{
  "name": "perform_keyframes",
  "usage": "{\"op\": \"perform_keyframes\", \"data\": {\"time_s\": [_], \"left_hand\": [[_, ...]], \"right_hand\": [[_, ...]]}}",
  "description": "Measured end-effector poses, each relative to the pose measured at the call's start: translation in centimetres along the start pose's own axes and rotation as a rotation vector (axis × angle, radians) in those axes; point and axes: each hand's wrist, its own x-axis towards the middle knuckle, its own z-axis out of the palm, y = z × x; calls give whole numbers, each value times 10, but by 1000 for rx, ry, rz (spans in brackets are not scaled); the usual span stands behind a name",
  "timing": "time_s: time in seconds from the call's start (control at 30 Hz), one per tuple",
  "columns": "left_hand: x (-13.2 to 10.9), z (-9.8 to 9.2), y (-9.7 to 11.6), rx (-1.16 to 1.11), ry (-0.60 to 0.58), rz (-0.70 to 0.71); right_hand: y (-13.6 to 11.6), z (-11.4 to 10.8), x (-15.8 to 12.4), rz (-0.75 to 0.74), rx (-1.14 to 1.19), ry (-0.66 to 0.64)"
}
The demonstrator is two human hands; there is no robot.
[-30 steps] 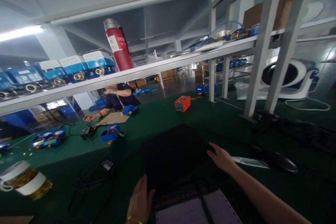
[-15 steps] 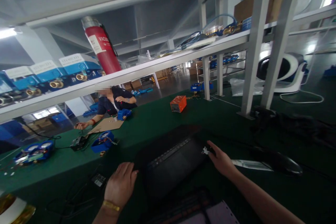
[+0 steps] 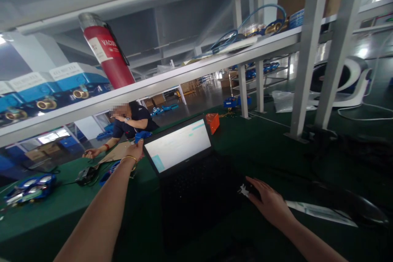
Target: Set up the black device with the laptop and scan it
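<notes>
A black laptop (image 3: 196,188) stands with its lid raised on the dark green tabletop, its screen (image 3: 179,145) lit mostly white. My left hand (image 3: 136,150) reaches forward and grips the upper left corner of the lid. Beside the laptop's right edge, my right hand (image 3: 272,202) lies low with thumb and forefinger curved around something dark that I cannot make out. A small white piece (image 3: 244,190) shows at its fingertips. The keyboard is very dark, and its keys barely show.
Behind the laptop stands an orange box (image 3: 213,123). A co-worker (image 3: 132,120) sits across the table, near blue meter parts (image 3: 30,188). A shelf (image 3: 184,74) spans above, bearing a red vacuum flask (image 3: 109,57). Metal posts (image 3: 310,57) and a white fan (image 3: 353,82) are at right.
The laptop lid has swung up, and the lit screen now shows. My left hand has moved forward from the laptop's left side to the lid's corner. My right hand stays beside the laptop.
</notes>
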Motion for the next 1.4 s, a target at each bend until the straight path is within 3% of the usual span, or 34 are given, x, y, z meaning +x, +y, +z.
{"op": "perform_keyframes", "data": {"time_s": [0.13,0.27,0.33,0.43,0.57,0.7,0.8,1.07,1.4], "left_hand": [[19,6,1,-156,-40,-81],[-3,11,-12,-279,26,-89],[-32,23,-27,-332,64,-80],[-96,59,-57,-341,43,-78],[-181,112,-84,-313,-153,-57],[-223,138,-88,-62,-279,175],[-228,144,-89,55,-268,239],[-227,144,-92,95,-253,232],[-219,147,-68,39,-312,297]], "right_hand": [[6,5,2,-8,35,17],[6,2,3,-4,79,29],[2,-2,2,5,109,52],[-5,-9,1,39,166,52],[-10,-17,1,41,235,57],[-8,-17,1,47,286,77],[-6,-17,0,80,305,68],[-7,-19,3,117,352,55],[0,-27,11,308,309,127]]}}
